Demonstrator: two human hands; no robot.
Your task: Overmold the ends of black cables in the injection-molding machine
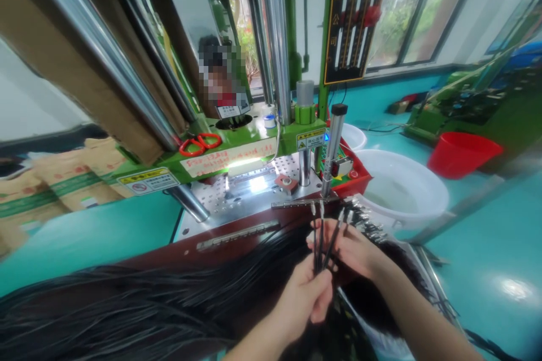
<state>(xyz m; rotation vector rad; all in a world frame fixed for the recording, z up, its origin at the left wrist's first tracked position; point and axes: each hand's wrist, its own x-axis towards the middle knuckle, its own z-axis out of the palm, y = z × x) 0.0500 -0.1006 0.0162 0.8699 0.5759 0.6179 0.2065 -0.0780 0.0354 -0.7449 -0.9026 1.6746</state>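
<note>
Several thin black cables (317,240) with pale metallic tips stand upright between my hands, in front of the press. My left hand (302,293) is closed around their lower part. Just above and to the right, my right hand (355,248) has its fingers closed on the same cables near the tips; some fingertips are hidden behind them. A long bundle of black cables (127,299) lies across the brown table to the left. By my right wrist is a pile of cable ends with silvery tips (366,217).
A green press (249,146) with steel columns stands ahead over a perforated plate (212,197). Red-handled scissors (199,145) lie on it. A metal strip (237,235) rests on the table edge. Rightward are a red control box (353,175), white tub (406,180) and red bucket (463,153).
</note>
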